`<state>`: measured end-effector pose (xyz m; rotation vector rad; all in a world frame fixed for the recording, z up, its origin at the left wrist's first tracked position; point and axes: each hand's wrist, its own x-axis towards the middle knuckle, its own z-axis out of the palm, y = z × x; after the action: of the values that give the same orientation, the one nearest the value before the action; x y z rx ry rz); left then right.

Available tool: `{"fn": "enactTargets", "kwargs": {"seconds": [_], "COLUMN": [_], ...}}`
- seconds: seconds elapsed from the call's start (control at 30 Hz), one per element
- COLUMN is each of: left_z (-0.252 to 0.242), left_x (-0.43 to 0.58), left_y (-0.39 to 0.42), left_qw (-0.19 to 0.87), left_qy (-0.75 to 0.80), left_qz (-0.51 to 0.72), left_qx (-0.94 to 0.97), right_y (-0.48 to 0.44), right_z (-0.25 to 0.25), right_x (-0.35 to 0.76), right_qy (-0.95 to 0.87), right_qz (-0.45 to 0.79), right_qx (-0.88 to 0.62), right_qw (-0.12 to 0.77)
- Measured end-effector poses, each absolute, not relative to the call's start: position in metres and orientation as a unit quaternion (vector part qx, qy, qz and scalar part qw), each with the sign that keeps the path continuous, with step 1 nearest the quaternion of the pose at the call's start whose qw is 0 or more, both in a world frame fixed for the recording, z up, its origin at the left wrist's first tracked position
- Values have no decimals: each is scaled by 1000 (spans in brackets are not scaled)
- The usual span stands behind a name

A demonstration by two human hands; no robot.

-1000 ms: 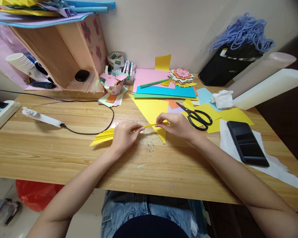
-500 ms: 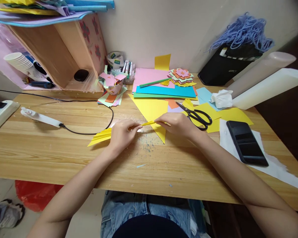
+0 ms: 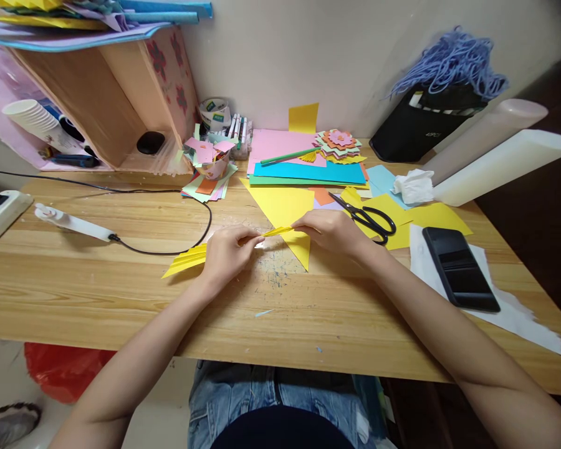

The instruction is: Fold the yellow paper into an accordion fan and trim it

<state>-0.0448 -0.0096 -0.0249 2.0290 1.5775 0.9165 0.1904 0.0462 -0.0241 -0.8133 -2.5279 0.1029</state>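
Observation:
A pleated strip of yellow paper [image 3: 186, 260] runs through both hands above the wooden table. My left hand [image 3: 230, 252] is closed round its middle, with the fanned, wider end sticking out to the left. Between thumb and fingers, my right hand [image 3: 326, 231] pinches the narrow right end. The stretch between the two hands is thin and folded together. Behind the hands lies a flat yellow sheet [image 3: 280, 202] with a pointed lower corner. Black-handled scissors [image 3: 367, 218] rest on yellow paper pieces just right of my right hand.
A phone [image 3: 460, 268] lies on white tissue at the right. Coloured sheets [image 3: 308, 173], a layered paper flower [image 3: 339, 142] and a cup of scraps [image 3: 212, 163] stand at the back. A white device [image 3: 75, 222] with a black cable is on the left. Paper rolls [image 3: 505, 168] lean at the right.
The whole view has shifted slightly. Both hands keep their hold on the pleated paper, and a little more of the folded strip shows between them.

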Motion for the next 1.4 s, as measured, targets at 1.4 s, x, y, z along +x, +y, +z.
{"fn": "enactTargets", "kwargs": {"seconds": [1.4], "left_z": [-24], "left_x": [-30], "left_y": [-19], "left_qw": [199], "left_qy": [502], "left_qz": [327], "left_qx": [776], "right_y": [13], "right_z": [-20], "right_x": [159], "right_qy": [-904], "right_qz": [70], "right_qx": [-329], "right_qw": [264]}}
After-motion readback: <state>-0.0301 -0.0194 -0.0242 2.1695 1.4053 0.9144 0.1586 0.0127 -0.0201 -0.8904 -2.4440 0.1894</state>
